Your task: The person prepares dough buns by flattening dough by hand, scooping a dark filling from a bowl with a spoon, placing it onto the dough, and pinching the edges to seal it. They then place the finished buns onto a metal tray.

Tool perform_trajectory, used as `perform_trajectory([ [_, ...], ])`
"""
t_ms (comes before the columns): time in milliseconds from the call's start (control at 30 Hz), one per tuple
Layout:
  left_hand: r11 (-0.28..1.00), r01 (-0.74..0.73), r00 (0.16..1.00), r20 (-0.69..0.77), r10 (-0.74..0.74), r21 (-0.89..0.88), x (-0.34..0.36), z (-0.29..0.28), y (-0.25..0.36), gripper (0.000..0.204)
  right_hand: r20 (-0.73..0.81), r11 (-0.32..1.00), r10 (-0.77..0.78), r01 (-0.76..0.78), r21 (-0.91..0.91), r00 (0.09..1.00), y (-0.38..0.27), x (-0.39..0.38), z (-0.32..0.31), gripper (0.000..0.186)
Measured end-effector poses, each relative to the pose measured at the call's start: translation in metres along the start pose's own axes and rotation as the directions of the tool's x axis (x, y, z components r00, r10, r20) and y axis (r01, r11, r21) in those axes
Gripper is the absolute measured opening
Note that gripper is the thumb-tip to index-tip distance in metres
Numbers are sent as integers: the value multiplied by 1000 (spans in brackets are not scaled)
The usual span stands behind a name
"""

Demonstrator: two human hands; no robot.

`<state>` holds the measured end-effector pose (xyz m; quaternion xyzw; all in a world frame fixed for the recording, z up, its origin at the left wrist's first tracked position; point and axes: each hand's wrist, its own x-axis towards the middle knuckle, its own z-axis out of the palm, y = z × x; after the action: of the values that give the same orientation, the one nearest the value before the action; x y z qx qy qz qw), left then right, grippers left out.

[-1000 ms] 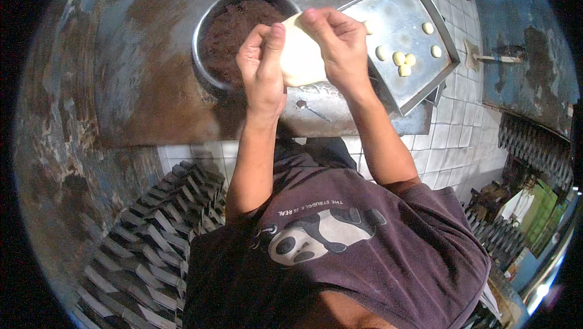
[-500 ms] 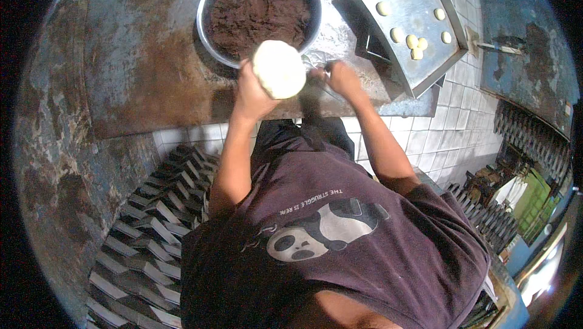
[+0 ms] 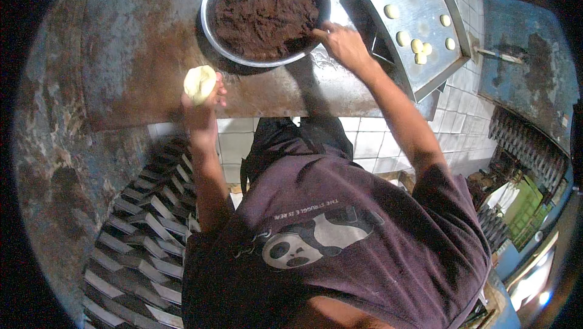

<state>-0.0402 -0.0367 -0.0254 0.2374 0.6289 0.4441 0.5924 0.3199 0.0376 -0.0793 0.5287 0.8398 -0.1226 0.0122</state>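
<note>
A piece of pale dough (image 3: 199, 84), cupped with a fold or hollow in it, lies in my left hand (image 3: 201, 113), whose fingers curl round it above the table's front edge. My right hand (image 3: 345, 47) is closed at the right rim of a round metal bowl (image 3: 225, 53). Its fingertips reach over the rim to the dark brown, crumbly filling (image 3: 261, 13). Whatever the right fingers pinch is too small and blurred to make out.
A metal tray (image 3: 419, 10) with several small pale dough rounds (image 3: 417, 45) stands tilted right of the bowl. Both rest on a worn, stained metal table (image 3: 139, 44). Slatted dark metal pieces (image 3: 139, 232) stand at lower left. White tiles (image 3: 376, 141) show beyond the table edge.
My left hand has moved left and down with the dough, away from the bowl. My right hand has moved up to the bowl's right rim, over the filling.
</note>
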Motion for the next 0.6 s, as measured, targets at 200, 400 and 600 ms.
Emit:
perform_trajectory([
  [200,987,6,994,109,12,-163,-13,24,6,27,147,918,-335,357,-170,931,24,40,21,24],
  [400,988,-88,992,101,75,125,-21,25,12,32,572,959,-216,282,-28,792,-4,77,-17,21],
  [600,838,-317,947,199,253,444,-7,13,-2,36,200,561,-558,190,806,805,-26,69,-58,22],
])
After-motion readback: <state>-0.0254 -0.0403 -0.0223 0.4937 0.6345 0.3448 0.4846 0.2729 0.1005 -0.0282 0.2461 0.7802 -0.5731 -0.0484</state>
